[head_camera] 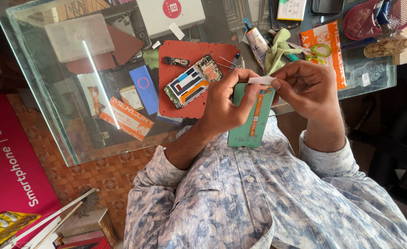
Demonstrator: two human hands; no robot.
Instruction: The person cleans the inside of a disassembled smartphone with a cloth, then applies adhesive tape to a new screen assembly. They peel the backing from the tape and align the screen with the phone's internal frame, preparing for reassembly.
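Fingers of both hands closed: left hand (pixel 224 108) around green phone panel (pixel 251 121), right hand (pixel 307 87) pinching white strip (pixel 262 80).

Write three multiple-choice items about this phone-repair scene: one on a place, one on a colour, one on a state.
1. Where does the opened phone with its circuit boards showing lie?
A. on the red mat
B. on the floor
C. in the person's lap

2. What colour is the panel held over the lap?
A. black
B. green
C. yellow

3. What is the right hand doing?
A. resting flat on the glass table
B. pinching a small white strip
C. holding scissors

Answers:
1. A: it rests on the red mat on the glass table.
2. B: the panel is green, with an orange ribbon down it.
3. B: its fingertips grip the white strip at the panel's top, while the left hand holds the panel.
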